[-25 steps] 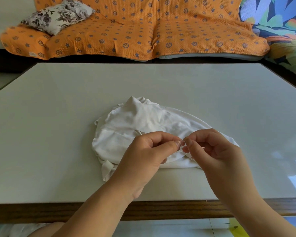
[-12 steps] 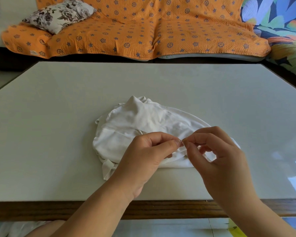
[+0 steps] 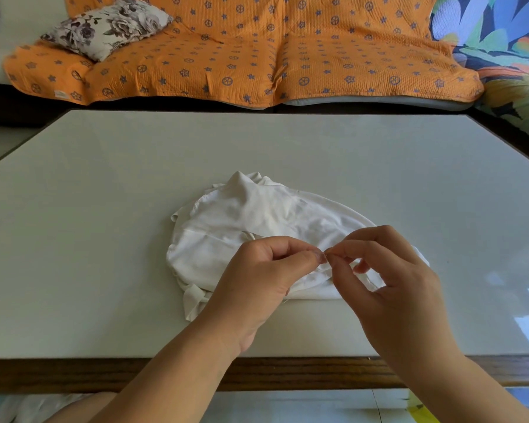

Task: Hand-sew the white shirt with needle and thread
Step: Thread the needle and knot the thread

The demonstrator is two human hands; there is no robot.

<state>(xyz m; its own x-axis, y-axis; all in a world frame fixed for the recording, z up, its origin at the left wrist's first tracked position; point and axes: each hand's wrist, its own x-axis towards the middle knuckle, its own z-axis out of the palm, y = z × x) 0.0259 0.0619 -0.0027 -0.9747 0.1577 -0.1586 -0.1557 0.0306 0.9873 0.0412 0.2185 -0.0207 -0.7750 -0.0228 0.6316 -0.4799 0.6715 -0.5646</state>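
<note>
White shirt (image 3: 257, 215), soft fabric, bunched into a rounded heap with a peak at its far side and a loose strip trailing from its near left corner. It lies on the pale, smooth-topped table (image 3: 104, 239).

Your left hand (image 3: 257, 279): at the shirt's near edge, forearm reaching in from your side. Grip together, thumb and forefinger pinched tip to tip on a fine pale item (image 3: 325, 257); the other fingers are curled toward the palm.

Your right hand (image 3: 400, 288): at the shirt's near right edge, partly covering it. Grip together, thumb and forefinger pinched on the same fine pale item, tips almost touching your left hand's tips; the other fingers are bent and spread.

Fine pale item: just above the shirt's near fold. It is too small to tell whether it is needle, thread or a nip of cloth.

Dark wooden rim (image 3: 74, 374): edges the table on your side of the shirt.

Orange quilted sofa cover with blue star-and-wheel print (image 3: 257, 56): well beyond the shirt.

Grey floral cushion (image 3: 107, 25): beyond the shirt to the left, resting on that cover.

Bright leaf-print fabric (image 3: 501, 41): beyond the shirt, far right.
</note>
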